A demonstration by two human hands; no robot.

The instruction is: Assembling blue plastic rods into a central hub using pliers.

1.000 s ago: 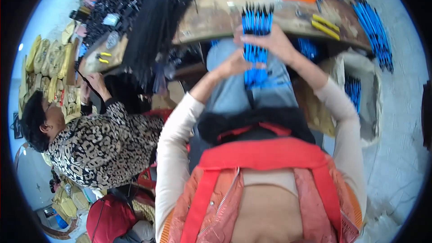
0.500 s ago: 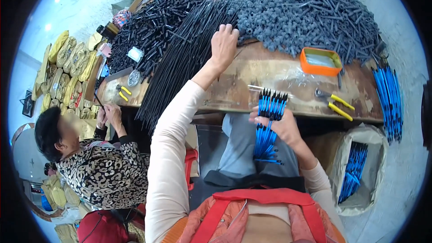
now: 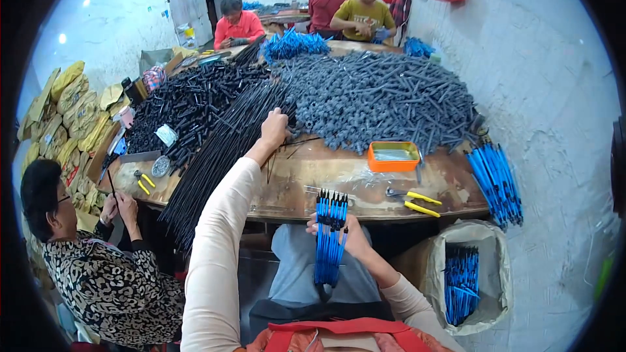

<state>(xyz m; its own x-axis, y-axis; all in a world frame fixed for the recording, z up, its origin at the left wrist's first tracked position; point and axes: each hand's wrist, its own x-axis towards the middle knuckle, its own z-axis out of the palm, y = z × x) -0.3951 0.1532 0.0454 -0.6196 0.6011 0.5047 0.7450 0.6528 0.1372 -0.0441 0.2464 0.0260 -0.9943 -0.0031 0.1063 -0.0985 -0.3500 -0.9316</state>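
The blue bundle of black-tipped sticks stands upright in the right hand, fingers wrapped about it, left and on the near side of the orange box. Farther left of that box, the left hand curls at the black rods; whether it pinches one, I cannot tell. Work looks partway: similar blue sticks fill part of the bin, nearer and right of the box, while grey pieces lie heaped loose beyond it.

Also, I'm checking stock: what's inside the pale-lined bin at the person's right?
Inside the bin lie blue, black-tipped rods, bunched toward its left side, with pale lining showing to their right. Whatever lies beneath them is covered.
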